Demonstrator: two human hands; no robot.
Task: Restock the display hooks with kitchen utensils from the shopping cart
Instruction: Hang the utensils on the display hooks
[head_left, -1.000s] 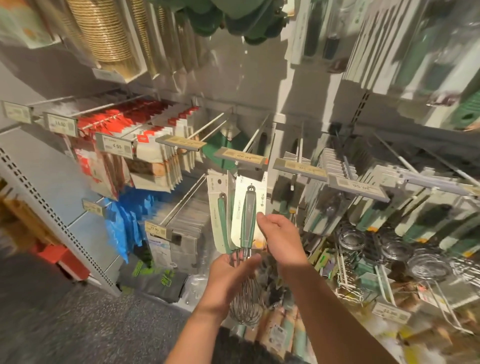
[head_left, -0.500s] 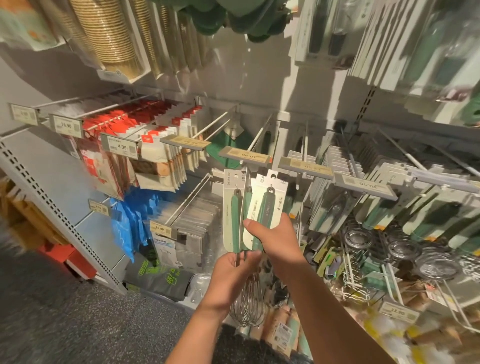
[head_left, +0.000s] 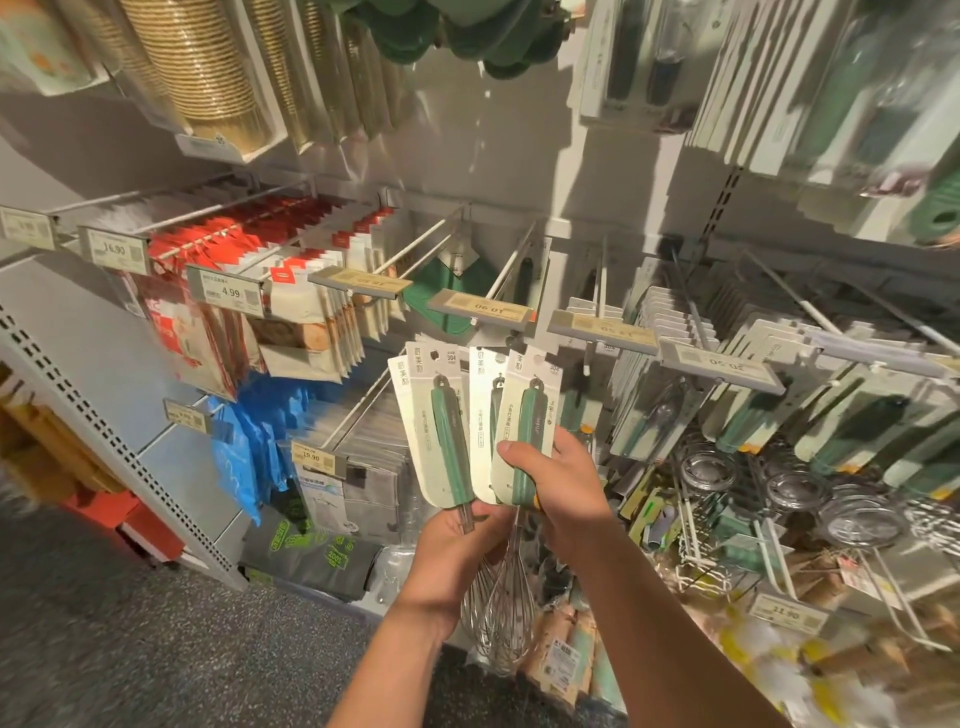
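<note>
- Carded whisks (head_left: 452, 436) held upright below a display hook (head_left: 511, 262), in front of the shelving.
- Left hand (head_left: 454, 545) grasping the wire stems.
- Right hand (head_left: 558, 480) fingers (head_left: 511, 449) pinching the front card.

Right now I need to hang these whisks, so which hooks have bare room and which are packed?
The hooks between the red packs and the white cards show bare rod nearly to the wall, above the whisks that both hands hold. The red packs' hooks and those on the right are crowded.
</note>
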